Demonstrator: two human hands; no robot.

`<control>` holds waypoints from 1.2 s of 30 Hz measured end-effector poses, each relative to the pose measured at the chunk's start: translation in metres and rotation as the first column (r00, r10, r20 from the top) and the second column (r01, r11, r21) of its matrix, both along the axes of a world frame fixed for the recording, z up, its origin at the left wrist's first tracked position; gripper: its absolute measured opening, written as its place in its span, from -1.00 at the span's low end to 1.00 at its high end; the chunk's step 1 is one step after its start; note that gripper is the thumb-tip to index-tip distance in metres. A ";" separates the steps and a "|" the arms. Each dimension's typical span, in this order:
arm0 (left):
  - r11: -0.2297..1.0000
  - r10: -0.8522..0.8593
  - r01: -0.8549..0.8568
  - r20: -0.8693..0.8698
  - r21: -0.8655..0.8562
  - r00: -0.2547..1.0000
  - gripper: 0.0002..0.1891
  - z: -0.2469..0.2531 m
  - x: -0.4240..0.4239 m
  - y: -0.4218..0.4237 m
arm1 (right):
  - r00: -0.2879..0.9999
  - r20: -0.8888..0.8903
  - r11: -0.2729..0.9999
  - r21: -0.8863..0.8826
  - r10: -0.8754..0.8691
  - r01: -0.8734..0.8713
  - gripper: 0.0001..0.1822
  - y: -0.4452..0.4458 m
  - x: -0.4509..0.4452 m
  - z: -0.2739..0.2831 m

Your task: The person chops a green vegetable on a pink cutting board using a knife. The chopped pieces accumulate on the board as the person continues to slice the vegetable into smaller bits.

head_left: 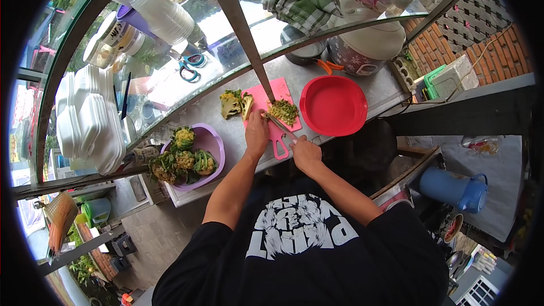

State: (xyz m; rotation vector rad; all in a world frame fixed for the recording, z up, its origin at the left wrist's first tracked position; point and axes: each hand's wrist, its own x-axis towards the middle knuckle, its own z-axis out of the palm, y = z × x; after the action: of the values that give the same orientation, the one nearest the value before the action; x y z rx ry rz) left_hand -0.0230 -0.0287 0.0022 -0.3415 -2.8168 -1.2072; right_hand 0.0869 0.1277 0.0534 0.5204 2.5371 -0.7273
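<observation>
My right hand (307,153) grips the handle of a kitchen knife (280,126), its blade slanting across a pink cutting board (279,86). Beside the blade's tip, my left hand (256,131) rests on the board with fingers curled; whether something is under them is hidden. Finely chopped green-yellow cauliflower (284,111) lies in a heap just beyond the blade. Cut cauliflower pieces (230,105) sit at the board's left edge, close to my left fingertips. To the left, a lilac basin (218,151) holds several leafy yellowish cauliflower heads (184,138). An empty red basin (333,104) stands right of the board.
A glass shelf over the counter carries foam boxes (91,123), plastic cups (163,15), scissors (190,67) and a checked cloth (301,2). Its metal post (244,29) comes down by the board. A rice cooker (363,42) and a dark pan (304,53) stand behind the red basin.
</observation>
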 end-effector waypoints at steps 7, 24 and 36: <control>0.943 -0.212 0.206 0.006 -0.261 0.977 -0.71 0.008 -0.006 -0.003 | 1.000 -0.010 1.000 -0.004 0.001 -0.001 -0.46 0.002 0.001 -0.002; 0.923 -0.269 0.257 0.000 -0.287 0.963 -0.69 0.016 -0.003 -0.009 | 1.000 -0.019 1.000 0.017 0.011 -0.011 -0.52 0.009 -0.001 -0.001; 0.953 -0.105 0.105 0.018 -0.284 0.994 -0.64 0.015 0.003 -0.008 | 0.998 -0.043 0.999 0.010 0.048 -0.048 -0.51 0.014 0.000 -0.001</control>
State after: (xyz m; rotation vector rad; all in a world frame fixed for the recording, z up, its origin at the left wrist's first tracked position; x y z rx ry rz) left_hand -0.0199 -0.0363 0.0177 -0.5103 -3.0108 -0.8134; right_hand 0.0869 0.1412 0.0529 0.4496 2.5848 -0.7179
